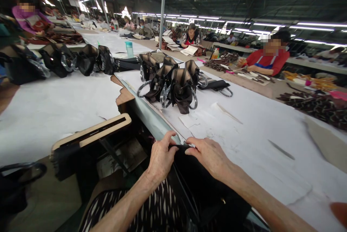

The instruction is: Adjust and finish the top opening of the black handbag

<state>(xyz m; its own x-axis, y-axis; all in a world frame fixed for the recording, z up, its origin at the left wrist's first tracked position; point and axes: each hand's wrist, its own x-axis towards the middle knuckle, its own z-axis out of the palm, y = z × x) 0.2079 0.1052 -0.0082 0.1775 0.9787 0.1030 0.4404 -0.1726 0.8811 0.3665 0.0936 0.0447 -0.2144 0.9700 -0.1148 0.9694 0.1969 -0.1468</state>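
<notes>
My left hand point(162, 154) pinches the top edge of a black handbag point(200, 185) between thumb and fingers. Close beside it, my right hand point(208, 154) grips the same edge, thumb below and fingers above. The bag hangs over my lap at the table's edge, its lower part dark and partly hidden by my right forearm. Just beyond my hands, several black handbags point(182, 89) with plastic-wrapped handles stand grouped on the white-covered table point(230, 141).
A wooden-topped slotted stand point(92, 132) is at my left, near another dark bag point(16, 185). More black bags point(55, 60) line the left table, with a turquoise cup point(129, 49) behind. A co-worker in red point(271, 58) handles strips at the right.
</notes>
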